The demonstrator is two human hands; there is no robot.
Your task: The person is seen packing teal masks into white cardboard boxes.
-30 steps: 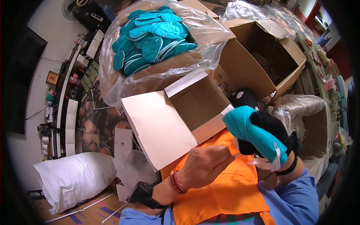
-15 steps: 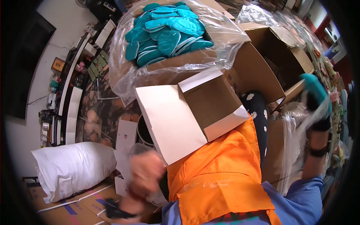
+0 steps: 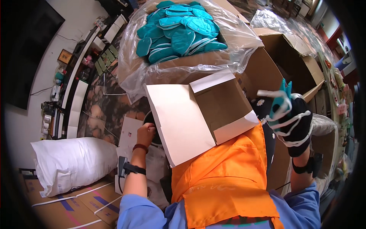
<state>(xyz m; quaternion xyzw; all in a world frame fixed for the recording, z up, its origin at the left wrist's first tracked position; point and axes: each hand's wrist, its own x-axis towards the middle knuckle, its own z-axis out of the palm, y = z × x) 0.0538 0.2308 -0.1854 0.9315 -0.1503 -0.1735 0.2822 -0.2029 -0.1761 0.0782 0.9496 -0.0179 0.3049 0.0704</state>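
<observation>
An open white cardboard box (image 3: 183, 116) with a brown inside lies on my lap, its lid folded out to the left. My right hand (image 3: 295, 124), in a black glove, is raised right of the box. It grips a teal fabric piece (image 3: 281, 103) with a white strip looping over the glove. My bare left hand (image 3: 146, 134) is closed at the rim of a dark round bin (image 3: 153, 142), left of the lid; what its fingers hold, if anything, is hidden. Beyond the box, a plastic-lined carton (image 3: 183, 70) holds a heap of teal padded pieces (image 3: 183, 30) with pale edges.
A large brown carton (image 3: 263, 68) stands open at the far right. To my left, a stuffed white sack (image 3: 76, 164) rests by flat strapped cartons (image 3: 82, 213). Clear plastic (image 3: 322, 126) lies right of my gloved hand. Shelves (image 3: 74, 103) line the left wall.
My right hand has swung inward from the far right with the teal piece, toward the box. My left hand has moved up and forward to the bin. The view has shifted slightly.
</observation>
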